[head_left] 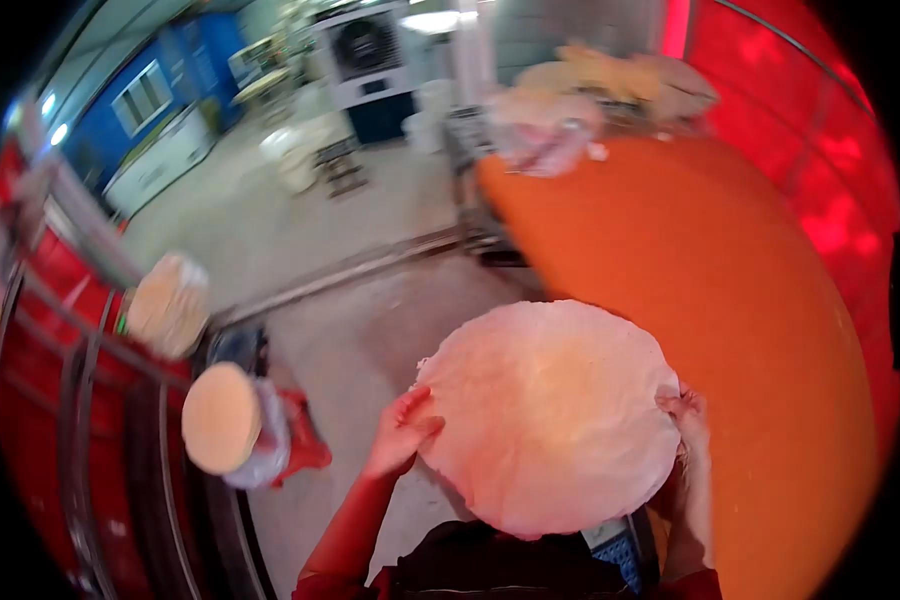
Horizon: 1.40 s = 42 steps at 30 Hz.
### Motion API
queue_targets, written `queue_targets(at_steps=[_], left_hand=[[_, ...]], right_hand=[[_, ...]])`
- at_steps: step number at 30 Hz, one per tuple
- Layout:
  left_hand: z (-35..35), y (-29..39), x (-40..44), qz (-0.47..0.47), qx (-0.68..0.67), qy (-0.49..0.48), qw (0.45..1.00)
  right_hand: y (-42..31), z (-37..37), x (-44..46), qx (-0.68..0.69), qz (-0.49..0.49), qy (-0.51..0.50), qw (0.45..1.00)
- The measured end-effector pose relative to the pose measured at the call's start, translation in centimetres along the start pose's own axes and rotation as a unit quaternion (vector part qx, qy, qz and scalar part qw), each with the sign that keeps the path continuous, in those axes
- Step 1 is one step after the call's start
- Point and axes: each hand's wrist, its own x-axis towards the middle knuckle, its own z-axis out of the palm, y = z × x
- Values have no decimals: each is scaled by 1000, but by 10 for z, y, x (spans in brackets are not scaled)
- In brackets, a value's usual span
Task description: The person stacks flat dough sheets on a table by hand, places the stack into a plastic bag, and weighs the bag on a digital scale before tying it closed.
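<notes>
A large, thin round flatbread sheet [545,420] is held up in front of my body, pale with a yellowish middle. My left hand [407,432] pinches its left edge between thumb and fingers. At the right edge, my right hand [684,408] is closed on the rim, with some of its fingers hidden behind the sheet. The sheet spans the gap between both hands and hides part of the floor and the orange surface's near edge.
An orange table [710,270] stretches along the right, with plastic-wrapped bundles [545,125] at its far end. On the left, a round pale stack [222,418] sits beside a red stool [303,440]. Another wrapped stack [170,305] stands behind. A large cooler [365,70] stands farther back.
</notes>
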Motion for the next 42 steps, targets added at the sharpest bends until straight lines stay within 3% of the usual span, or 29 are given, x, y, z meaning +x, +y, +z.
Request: queue_targets(at_steps=[3,6,12,15,18,22,26,31,32,33,34,37,39,42], left_hand=[[-79,-15,2,-49,-120,103,986],[-134,-22,2,-78,-179,193,962],[-243,-16,39,-62,-229,291,927],[-279,19,64,-60,-210,427,878],[-307,60,76,-16,-269,446,853],[-342,75,90,-74,-262,565,779],[-406,89,114,-13,-323,552,769],[-541,151,149,42,-280,583,761],[-571,171,155,63,-255,586,767],[-597,204,159,59,-196,614,762],[-629,222,162,112,-188,625,750],[-716,294,163,235,-106,615,745],[-760,337,167,248,-59,678,690],[-822,358,176,290,-34,725,624]], right_hand=[[23,90,77,-34,69,-103,992],[56,178,142,-74,150,-276,947],[152,354,270,-122,285,-378,872],[145,449,299,-107,296,-435,844],[142,538,335,-160,302,-475,811],[146,663,358,-201,292,-560,749],[151,794,382,-271,259,-629,681],[167,977,411,-287,155,-704,631],[154,1018,410,-243,15,-771,588],[142,1061,406,-213,-57,-799,560],[129,1104,402,-179,-129,-817,533],[84,1218,364,-143,69,-767,622],[94,1305,363,-98,13,-818,567],[120,1408,336,-1,-53,-792,608]])
